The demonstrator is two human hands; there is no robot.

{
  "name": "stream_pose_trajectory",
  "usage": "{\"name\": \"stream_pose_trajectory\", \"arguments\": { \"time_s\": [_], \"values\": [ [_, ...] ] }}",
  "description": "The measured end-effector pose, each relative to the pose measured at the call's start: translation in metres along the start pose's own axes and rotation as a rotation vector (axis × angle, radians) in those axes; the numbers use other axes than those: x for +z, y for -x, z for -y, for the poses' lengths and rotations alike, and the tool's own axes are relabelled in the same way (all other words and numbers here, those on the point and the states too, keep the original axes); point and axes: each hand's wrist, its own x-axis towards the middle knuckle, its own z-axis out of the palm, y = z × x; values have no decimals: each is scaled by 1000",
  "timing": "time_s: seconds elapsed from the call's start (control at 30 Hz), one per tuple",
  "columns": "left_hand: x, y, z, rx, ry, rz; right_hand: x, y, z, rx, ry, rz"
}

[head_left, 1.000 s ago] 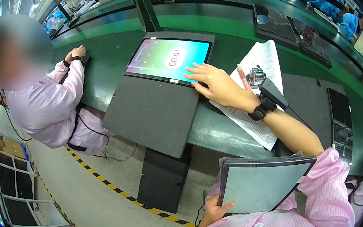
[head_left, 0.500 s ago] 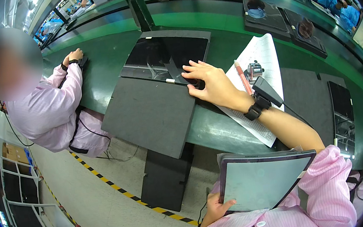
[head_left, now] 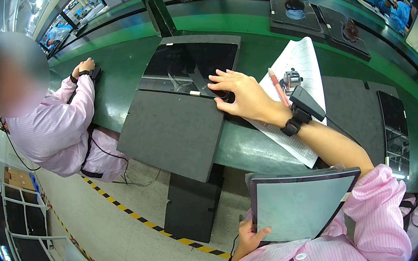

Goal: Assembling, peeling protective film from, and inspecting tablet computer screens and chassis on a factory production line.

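My left hand (head_left: 250, 239) grips the left edge of a tablet-like device (head_left: 302, 208) with a pale, lit screen and dark frame, held tilted close to my body; the thumb lies on its front. My right hand (head_left: 241, 92) reaches across the bench to the lower right corner of a glossy black display panel (head_left: 185, 68). Its fingers are spread over that corner, with the thumb at the front edge. What lies beneath the palm is hidden. The panel rests on a dark grey foam board (head_left: 172, 130) that juts over the bench's front edge. A black strap circles my right wrist.
Printed sheets (head_left: 299, 59), a red pen (head_left: 277, 85) and a small metal counter (head_left: 293, 78) lie right of my hand. Another dark panel (head_left: 393, 129) sits farther right. A person in pink (head_left: 58, 133) sits at left. Panels (head_left: 294, 15) lie along the far line.
My right hand stays at the panel's corner, and my left still holds the tablet-like device. The panels on the far line have shifted slightly left.
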Motion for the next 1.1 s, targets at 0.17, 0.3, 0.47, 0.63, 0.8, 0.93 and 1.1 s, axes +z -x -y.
{"name": "stream_pose_trajectory", "arguments": {
  "time_s": [0.17, 0.3, 0.47, 0.63, 0.8, 0.93, 1.1],
  "values": [
    [11, -8, -6, -20, 164, -89, -79, -6, 28, 403, -665, 92],
    [3, -2, 8, -157, 378, -170, -159, 37, 86, 688, -1037, 351],
    [24, -26, 5, -199, 600, -152, -168, 99, 146, 824, -1186, -34],
    [29, -21, -2, -199, 565, -122, -144, 116, 148, 610, -1302, -311],
    [32, -14, -3, -151, 523, -123, -147, 127, 151, 522, -1414, -347],
    [36, -14, -7, -147, 511, -142, -153, 130, 152, 505, -1411, -338],
    [37, -16, -9, -182, 515, -125, -155, 131, 150, 567, -1426, -339]
  ]
}}
